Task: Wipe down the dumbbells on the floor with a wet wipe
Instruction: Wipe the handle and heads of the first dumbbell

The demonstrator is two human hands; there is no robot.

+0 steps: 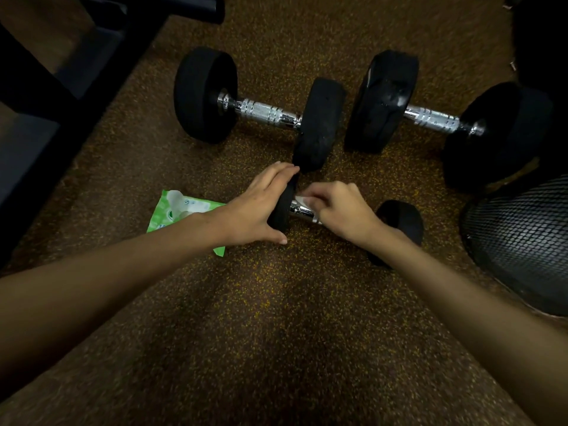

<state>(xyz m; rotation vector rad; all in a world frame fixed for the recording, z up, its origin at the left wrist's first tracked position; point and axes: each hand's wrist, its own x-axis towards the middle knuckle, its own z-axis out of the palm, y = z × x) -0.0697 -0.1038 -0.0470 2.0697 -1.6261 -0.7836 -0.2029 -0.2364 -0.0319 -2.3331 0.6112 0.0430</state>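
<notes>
**A:** What lay nearest?

**B:** Two bare forearms reached in over a brown floor (276, 318) flecked with yellow. Just past them lay the small dumbbell (402, 224), on the floor across the view, in the middle.

**A:** And the left hand (258, 207)?

**B:** It rested on the dumbbell's left head (284, 207). Its grip was spread: the fingers lay fairly straight over the top of the head and the thumb stuck out on the near side.

**A:** The right hand (341, 210)?

**B:** Its grip was curled, pinching a white wet wipe (302, 199) against the chrome handle (302, 212), close to the left head. The hand hid most of the handle. The right head showed behind the wrist.

**A:** Anything beside them?

**B:** A green pack of wet wipes (181, 210) lay flat on the floor to the left, partly under the left forearm, with its flap open. On the right edge stood a black mesh object (522, 241); I could not tell what it was.

**A:** And farther off?

**B:** Two big dumbbells lay side by side on the floor. The left big dumbbell (264, 113) had black heads and a knurled chrome handle, and its right head sat just beyond the left hand's fingertips. The right big dumbbell (430, 118) lay near it, apart, and its left head looked glossy and rumpled. A dark frame (92, 56) crossed the far left corner.
</notes>
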